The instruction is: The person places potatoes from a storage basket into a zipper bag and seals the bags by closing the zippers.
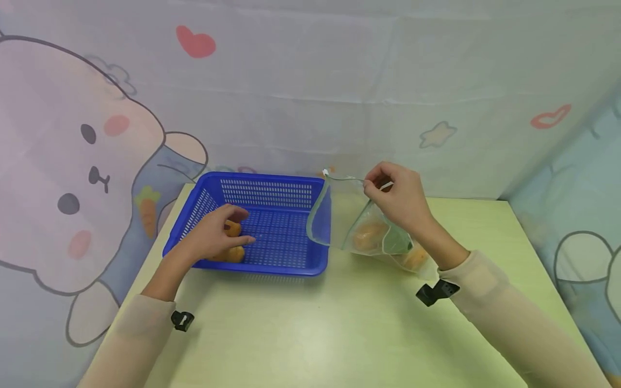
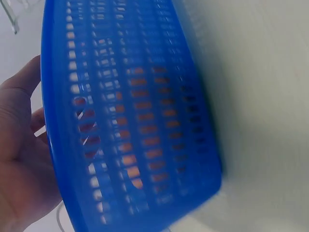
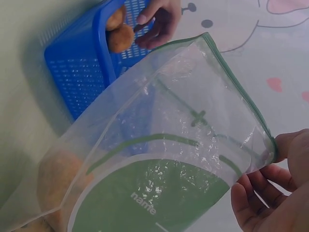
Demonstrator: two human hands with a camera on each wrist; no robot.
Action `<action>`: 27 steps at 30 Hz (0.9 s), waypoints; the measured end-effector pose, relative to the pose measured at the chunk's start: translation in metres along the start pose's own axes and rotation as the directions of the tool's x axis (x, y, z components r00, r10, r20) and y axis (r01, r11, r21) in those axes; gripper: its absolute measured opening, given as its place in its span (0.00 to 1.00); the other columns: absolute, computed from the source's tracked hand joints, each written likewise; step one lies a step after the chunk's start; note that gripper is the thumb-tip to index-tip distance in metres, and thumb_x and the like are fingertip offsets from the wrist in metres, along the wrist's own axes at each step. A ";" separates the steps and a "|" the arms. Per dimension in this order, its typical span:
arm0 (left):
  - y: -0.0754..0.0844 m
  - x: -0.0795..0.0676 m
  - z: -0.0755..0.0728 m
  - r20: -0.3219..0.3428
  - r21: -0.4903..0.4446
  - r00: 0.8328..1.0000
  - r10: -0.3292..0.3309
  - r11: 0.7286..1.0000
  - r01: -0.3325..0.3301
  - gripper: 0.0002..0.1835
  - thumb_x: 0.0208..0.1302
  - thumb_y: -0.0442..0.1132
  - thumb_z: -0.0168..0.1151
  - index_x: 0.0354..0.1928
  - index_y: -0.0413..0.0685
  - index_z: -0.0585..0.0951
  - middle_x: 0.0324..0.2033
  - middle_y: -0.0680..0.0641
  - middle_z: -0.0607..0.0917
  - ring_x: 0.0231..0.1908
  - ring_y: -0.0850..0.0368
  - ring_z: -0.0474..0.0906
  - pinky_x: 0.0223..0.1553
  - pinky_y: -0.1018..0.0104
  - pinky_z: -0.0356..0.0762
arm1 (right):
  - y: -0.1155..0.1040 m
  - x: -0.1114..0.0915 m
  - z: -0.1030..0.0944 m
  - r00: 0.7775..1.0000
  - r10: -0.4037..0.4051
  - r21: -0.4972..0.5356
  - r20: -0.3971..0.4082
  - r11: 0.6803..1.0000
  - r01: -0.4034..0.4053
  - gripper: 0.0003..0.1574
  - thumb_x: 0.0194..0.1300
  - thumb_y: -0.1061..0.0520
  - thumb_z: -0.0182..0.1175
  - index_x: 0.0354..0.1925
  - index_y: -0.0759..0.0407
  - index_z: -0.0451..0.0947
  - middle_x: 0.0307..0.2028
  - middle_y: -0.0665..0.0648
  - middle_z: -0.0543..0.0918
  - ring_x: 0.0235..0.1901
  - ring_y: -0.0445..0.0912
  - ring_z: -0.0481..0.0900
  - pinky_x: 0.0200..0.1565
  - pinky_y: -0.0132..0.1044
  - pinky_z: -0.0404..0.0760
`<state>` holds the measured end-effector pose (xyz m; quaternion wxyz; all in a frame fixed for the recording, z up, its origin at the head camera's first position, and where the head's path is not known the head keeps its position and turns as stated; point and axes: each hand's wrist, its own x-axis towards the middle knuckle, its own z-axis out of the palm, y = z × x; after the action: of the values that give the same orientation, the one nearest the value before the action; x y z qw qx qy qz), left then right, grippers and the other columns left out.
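Well, nearest my attention is the right hand (image 1: 395,196), thumb and fingertips pinching the upper edge of a clear plastic zip bag with green trim and a green printed panel (image 3: 159,121). Left of that pinch, at the rim's other corner, sits a small white slider (image 1: 325,172), and the mouth between looks parted toward the basket. I would pinch one side of the mouth only, and hold it high; such limp film would probably fold shut if let drop.

Below the pinch, in the bag's lower part, lie at least two yellow-brown, rounded, potato-like lumps (image 1: 368,234), above a pale yellow-green tabletop (image 1: 310,334). Their weight should help steady the bottom.

Beyond the bag, left of that grip, stands a blue rectangular plastic basket with slotted walls (image 1: 267,269). The left hand (image 1: 211,231) reaches in over its near left corner, thumb and fingers spread, nothing clearly gripped. Just beside those fingers are more loose yellow-brown lumps (image 3: 120,38); behind the hand I can't count them surely. I judge one at a time, taken round its middle, safest, since rounded sides could roll.

Farther off, past both hands, hangs a pale cartoon-printed cloth backdrop (image 1: 291,70).
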<state>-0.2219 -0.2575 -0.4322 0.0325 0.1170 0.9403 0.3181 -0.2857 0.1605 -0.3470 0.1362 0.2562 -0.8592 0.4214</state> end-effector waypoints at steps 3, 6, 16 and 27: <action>-0.010 -0.005 -0.005 0.019 -0.001 1.000 -0.015 1.000 0.015 0.36 0.66 0.51 0.77 0.69 0.40 0.75 0.64 0.36 0.80 0.64 0.36 0.76 0.65 0.38 0.76 | 0.000 0.000 0.000 1.000 -0.005 -0.001 -0.008 1.000 0.005 0.04 0.71 0.63 0.63 0.39 0.59 0.85 0.34 0.53 0.87 0.35 0.44 0.84 0.37 0.29 0.82; -0.019 -0.009 -0.008 0.034 0.004 0.999 -0.021 1.000 0.021 0.37 0.66 0.50 0.77 0.68 0.37 0.75 0.62 0.35 0.80 0.63 0.36 0.76 0.66 0.38 0.75 | 0.001 0.000 0.000 1.000 -0.007 0.002 -0.008 1.000 0.007 0.04 0.71 0.63 0.63 0.38 0.59 0.85 0.34 0.53 0.87 0.35 0.44 0.84 0.37 0.28 0.82; -0.032 -0.015 -0.014 0.102 -0.043 0.995 -0.017 0.999 0.022 0.31 0.66 0.43 0.77 0.65 0.35 0.77 0.58 0.36 0.83 0.59 0.38 0.79 0.66 0.39 0.74 | 0.002 0.001 0.001 1.000 -0.005 0.009 0.000 1.000 0.005 0.04 0.72 0.63 0.63 0.39 0.59 0.85 0.34 0.54 0.87 0.35 0.44 0.84 0.37 0.28 0.81; -0.037 -0.019 -0.015 0.132 0.022 0.991 -0.028 0.999 0.025 0.29 0.63 0.45 0.79 0.60 0.35 0.80 0.55 0.38 0.84 0.57 0.40 0.80 0.64 0.40 0.75 | 0.001 0.004 -0.002 0.999 0.025 0.010 0.047 1.000 -0.026 0.04 0.72 0.62 0.63 0.39 0.59 0.85 0.34 0.54 0.88 0.35 0.45 0.84 0.37 0.30 0.83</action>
<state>-0.2126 -0.2995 -0.4429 0.0980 0.1255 0.9406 0.2998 -0.2892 0.1612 -0.3448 0.1092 0.2558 -0.8631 0.4215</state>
